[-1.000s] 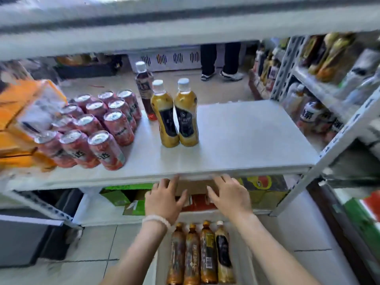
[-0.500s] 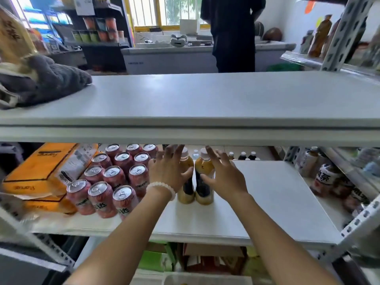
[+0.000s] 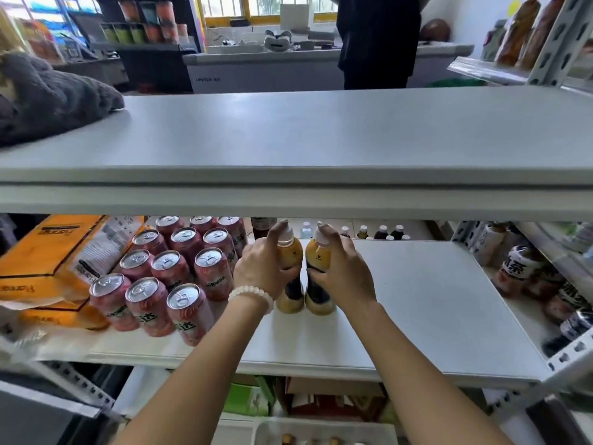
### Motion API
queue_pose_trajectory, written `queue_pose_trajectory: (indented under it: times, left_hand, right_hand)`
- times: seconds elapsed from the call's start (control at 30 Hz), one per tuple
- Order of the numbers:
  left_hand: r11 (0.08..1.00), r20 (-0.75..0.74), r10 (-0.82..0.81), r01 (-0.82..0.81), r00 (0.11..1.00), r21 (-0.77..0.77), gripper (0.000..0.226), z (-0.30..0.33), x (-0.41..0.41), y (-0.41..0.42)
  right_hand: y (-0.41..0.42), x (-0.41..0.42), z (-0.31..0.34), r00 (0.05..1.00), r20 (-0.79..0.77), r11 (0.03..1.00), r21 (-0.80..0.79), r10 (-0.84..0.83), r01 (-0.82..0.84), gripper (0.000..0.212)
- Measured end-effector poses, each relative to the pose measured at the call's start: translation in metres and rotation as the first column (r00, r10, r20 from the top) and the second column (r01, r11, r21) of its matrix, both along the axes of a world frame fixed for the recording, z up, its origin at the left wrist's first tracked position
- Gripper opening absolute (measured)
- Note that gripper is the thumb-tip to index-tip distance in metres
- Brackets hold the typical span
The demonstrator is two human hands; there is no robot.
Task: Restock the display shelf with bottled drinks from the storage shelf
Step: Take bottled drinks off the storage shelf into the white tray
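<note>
— Both hands have closed in since half a second ago: then they were spread with fingers splayed in front of the two bottles, now each one has a bottle in its grasp.

— Which holds which?

— Left hand [image 3: 261, 268] is wrapped round the left yellow bottle [image 3: 290, 277], right hand [image 3: 341, 271] round the right yellow bottle [image 3: 319, 277]. The two bottles stand upright, touching side by side, on the middle shelf [image 3: 417, 316], about halfway across it.

— What crowds them?

— Pink cans [image 3: 173, 268] in rows just to the left, the nearest beside the left wrist with its white bead bracelet [image 3: 252, 295]. Past the cans lie orange packages [image 3: 48, 261]. A dark bottle [image 3: 263, 224] stands just behind the left hand.

— Anything overhead?

— The upper shelf board [image 3: 288, 194] hangs just over the white caps. A grey cloth [image 3: 48, 97] lies on its left end. Beyond, a person in dark clothes [image 3: 378, 40] stands at a white counter [image 3: 263, 69].

— And right?

— A neighbouring rack [image 3: 529, 271] with dark-labelled bottles.
</note>
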State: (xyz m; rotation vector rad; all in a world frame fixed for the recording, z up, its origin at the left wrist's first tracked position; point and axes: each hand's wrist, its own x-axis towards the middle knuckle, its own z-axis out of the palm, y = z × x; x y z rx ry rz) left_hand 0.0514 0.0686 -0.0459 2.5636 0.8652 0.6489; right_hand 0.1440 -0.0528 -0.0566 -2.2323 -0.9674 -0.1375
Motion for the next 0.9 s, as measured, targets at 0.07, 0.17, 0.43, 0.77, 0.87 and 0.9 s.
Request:
queue_pose_trajectory:
  times: [0.07,0.17,0.43,0.77,0.87,0.9]
  left_hand:
    - [1.0,0.039,-0.011,0.011,0.999,0.006,0.079,-0.004,-0.006,-0.004]
    - [1.0,0.136,-0.001,0.004,0.991,-0.021,0.076,-0.008,-0.018,-0.009]
    - [0.991,0.259,-0.045,0.075,0.965,-0.107,0.079,-0.007,-0.076,-0.032]
    - [0.981,0.326,-0.165,0.19,0.931,-0.048,0.076,-0.032,-0.158,-0.111]
    - [0.971,0.323,-0.209,0.236,0.923,-0.047,0.077,-0.069,-0.179,-0.139]
    - [0.968,0.325,-0.22,0.248,0.92,-0.048,0.078,-0.082,-0.185,-0.145]
  right_hand:
    - [-0.006,-0.003,0.0,1.0,-0.017,0.999,0.023,-0.024,0.024,0.074]
    - [-0.022,-0.011,0.003,0.997,-0.074,0.998,0.052,-0.034,0.038,0.074]
    - [-0.086,-0.051,0.013,0.998,-0.056,0.998,0.047,-0.025,0.028,0.078]
    - [-0.163,-0.138,-0.013,0.997,-0.071,0.992,0.122,-0.011,0.02,0.082]
    - [-0.186,-0.162,-0.051,0.995,-0.101,0.997,0.072,-0.023,0.03,0.081]
    - [-0.191,-0.167,-0.065,0.994,-0.109,0.998,0.055,-0.034,0.04,0.081]
